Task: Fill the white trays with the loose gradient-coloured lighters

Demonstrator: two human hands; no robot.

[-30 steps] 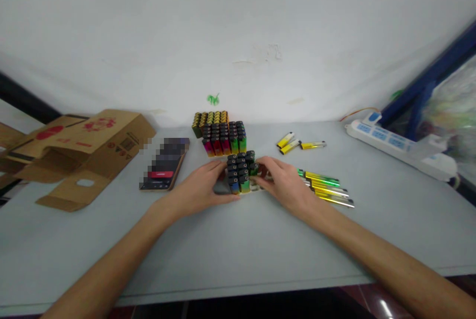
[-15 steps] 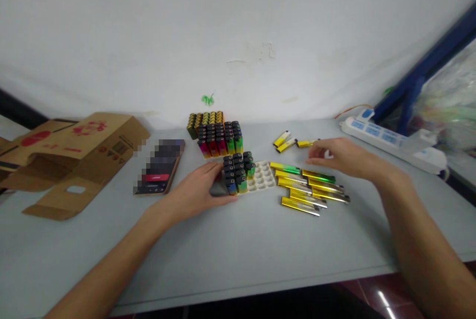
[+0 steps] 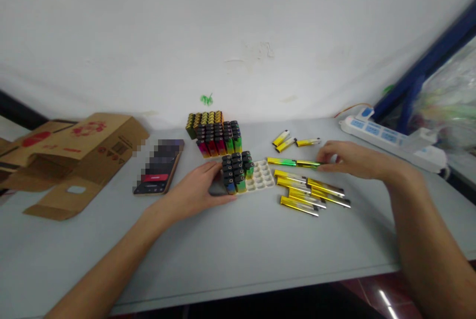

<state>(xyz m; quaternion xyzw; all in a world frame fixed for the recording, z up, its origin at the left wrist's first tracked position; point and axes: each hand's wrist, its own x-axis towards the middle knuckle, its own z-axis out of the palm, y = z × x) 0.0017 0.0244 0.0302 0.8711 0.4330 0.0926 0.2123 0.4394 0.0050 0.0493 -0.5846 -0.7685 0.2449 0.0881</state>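
Observation:
At the middle of the table, a white tray (image 3: 263, 176) with round-edged pockets holds several upright lighters (image 3: 238, 172) with black tops in its left part. My left hand (image 3: 197, 187) curls round the tray's left end, thumb along the front and fingers behind. My right hand (image 3: 347, 160) pinches the right end of a yellow-green lighter (image 3: 308, 163) lying flat. That lighter's other end meets a second yellow-green lighter (image 3: 282, 161), almost in one line. Just in front lie several gold-and-silver lighters (image 3: 299, 206) on their sides.
Behind the tray stand blocks of upright lighters, pink and green (image 3: 219, 145) and gold-topped (image 3: 204, 119). Three loose lighters (image 3: 285, 144) lie near the wall. A phone (image 3: 159, 165) and an open cardboard box (image 3: 85, 145) are at left, a white power strip (image 3: 394, 143) at right.
My right hand has moved slightly right and down and taken hold of the yellow-green lighter. That lighter has shifted up and left, closer in line with the other green one. My left hand stays put.

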